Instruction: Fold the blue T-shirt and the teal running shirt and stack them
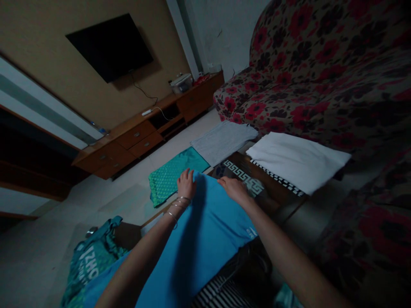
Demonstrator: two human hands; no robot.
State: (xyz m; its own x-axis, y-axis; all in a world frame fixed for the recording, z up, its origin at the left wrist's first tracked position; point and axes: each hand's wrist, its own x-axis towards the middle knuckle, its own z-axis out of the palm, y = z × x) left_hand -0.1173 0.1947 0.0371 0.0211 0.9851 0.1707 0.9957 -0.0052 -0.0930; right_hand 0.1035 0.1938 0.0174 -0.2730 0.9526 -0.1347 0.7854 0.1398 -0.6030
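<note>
The blue T-shirt lay spread over the near edge of the wooden table. The left hand and right hand rested open and flat on it, gripping nothing. It appeared light and soft, best taken by the hem or shoulders.

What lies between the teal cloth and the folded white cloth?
The head view shows a dark mat with a white key-pattern border on a wooden table, partly under the right hand.
</note>
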